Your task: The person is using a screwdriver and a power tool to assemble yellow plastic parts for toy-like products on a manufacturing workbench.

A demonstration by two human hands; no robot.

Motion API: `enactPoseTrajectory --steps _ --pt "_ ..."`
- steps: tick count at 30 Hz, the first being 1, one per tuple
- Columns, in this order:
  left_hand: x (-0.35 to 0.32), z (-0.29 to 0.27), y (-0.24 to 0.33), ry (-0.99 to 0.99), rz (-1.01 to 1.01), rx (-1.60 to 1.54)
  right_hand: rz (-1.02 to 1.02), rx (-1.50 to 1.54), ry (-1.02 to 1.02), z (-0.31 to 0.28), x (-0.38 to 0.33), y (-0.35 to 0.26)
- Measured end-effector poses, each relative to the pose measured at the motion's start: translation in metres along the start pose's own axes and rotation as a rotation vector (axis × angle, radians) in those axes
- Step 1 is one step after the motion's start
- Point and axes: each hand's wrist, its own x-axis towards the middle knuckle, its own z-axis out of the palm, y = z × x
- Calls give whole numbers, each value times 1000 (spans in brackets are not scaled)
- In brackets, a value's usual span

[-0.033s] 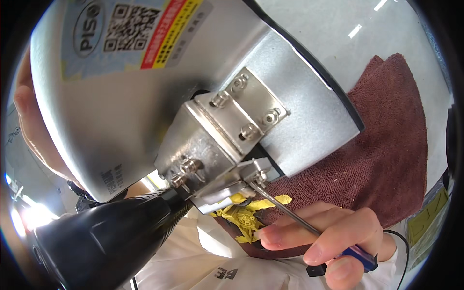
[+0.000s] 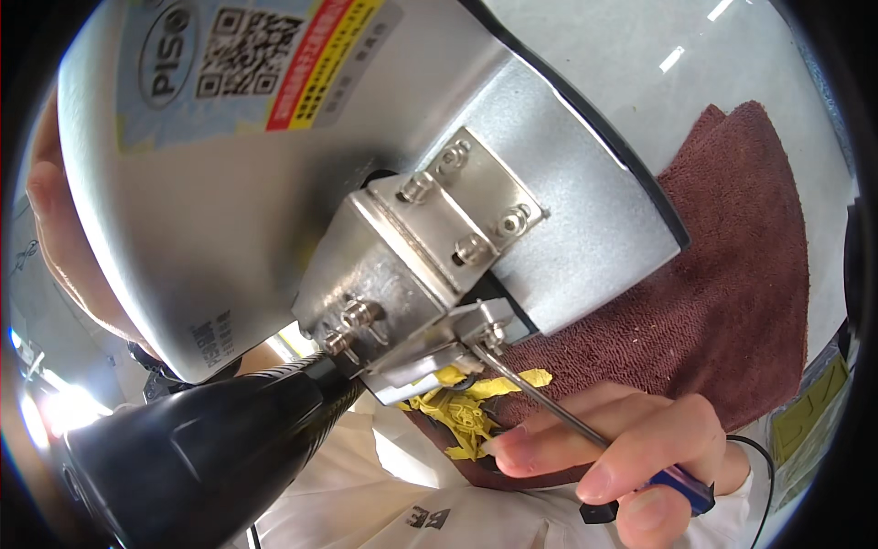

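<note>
Curved silver metal housing (image 2: 229,238): upper left; left hand (image 2: 69,252) behind its edge, grip indeterminable. Slim steel-shafted, blue-handled driver (image 2: 549,401): in right hand's (image 2: 663,444) curled fingers, tip at silver bracket screw (image 2: 494,335). Advisable: straight alignment, steady housing.

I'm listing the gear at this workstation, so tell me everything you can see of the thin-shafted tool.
The tool has a slim, straight, round grey shaft that looks like metal, and a dark blue and black grip mostly hidden by the right hand holding it. It slants from the grip at lower right up and left to a small screw on the metal bracket. Its tip ends at or beside that screw; whether it is seated cannot be told.
</note>
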Motion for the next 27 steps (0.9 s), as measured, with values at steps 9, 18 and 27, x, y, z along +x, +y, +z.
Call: enactPoseTrajectory --steps 9,18,27 --pt "1 -1 1 0 -3 20 -30 -48 141 11 3 -5" --pt "-3 -1 1 -1 -7 27 38 43 59 1 0 -5" --pt "-3 2 3 2 -1 22 291 -148 238 19 6 -28"
